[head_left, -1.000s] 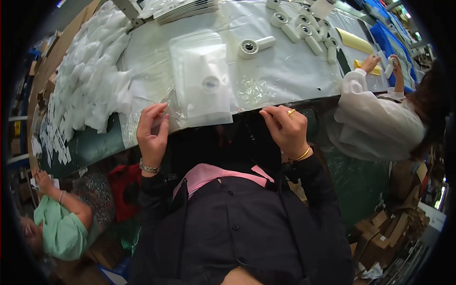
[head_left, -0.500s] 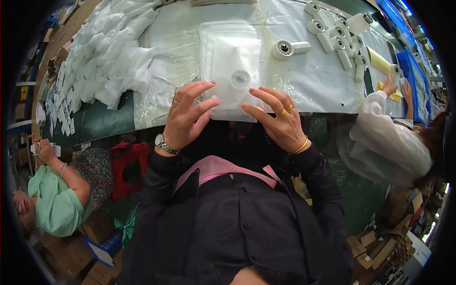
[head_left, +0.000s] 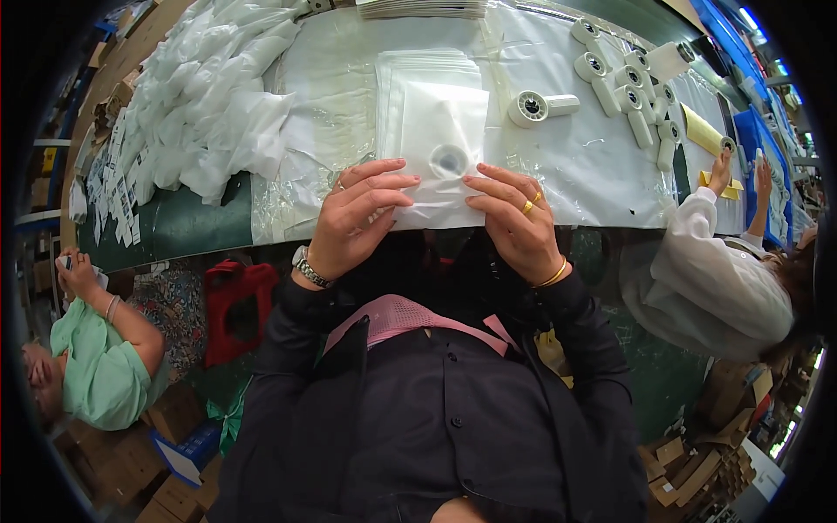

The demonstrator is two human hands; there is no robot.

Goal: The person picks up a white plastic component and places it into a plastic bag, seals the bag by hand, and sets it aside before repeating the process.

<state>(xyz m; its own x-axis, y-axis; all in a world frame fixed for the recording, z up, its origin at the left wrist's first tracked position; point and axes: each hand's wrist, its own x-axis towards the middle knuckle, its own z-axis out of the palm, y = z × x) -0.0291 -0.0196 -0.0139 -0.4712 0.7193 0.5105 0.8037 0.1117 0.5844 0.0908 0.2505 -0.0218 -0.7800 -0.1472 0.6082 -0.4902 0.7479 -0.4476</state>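
A frosted white plastic bag (head_left: 445, 113) lies before me on a stack of similar bags (head_left: 390, 91). Through its lower part shows a round, ring-shaped thing (head_left: 449, 160). My left hand (head_left: 362, 209) is at the bag's lower left, fingers bent over the film and thumb below them. At the lower right, my right hand (head_left: 516, 205) has its fingers bent onto the bag in the same way. Both appear to grip its lower end; the fingers partly hide the edge. To the right lies a white handheld fan (head_left: 530, 107) with a round head.
Loose white plastic bags (head_left: 205, 105) are heaped at the left, beside printed slips (head_left: 113, 179). Several white fans (head_left: 632, 87) lie at the far right near a yellow sheet (head_left: 700, 131). A person in a white sleeve (head_left: 697, 244) works there; another in green (head_left: 109, 366) is at the left.
My fingers have moved further in over the bag's lower part, and the film there looks more bunched. The whole view has shifted slightly. The right-hand person's hands have moved apart.
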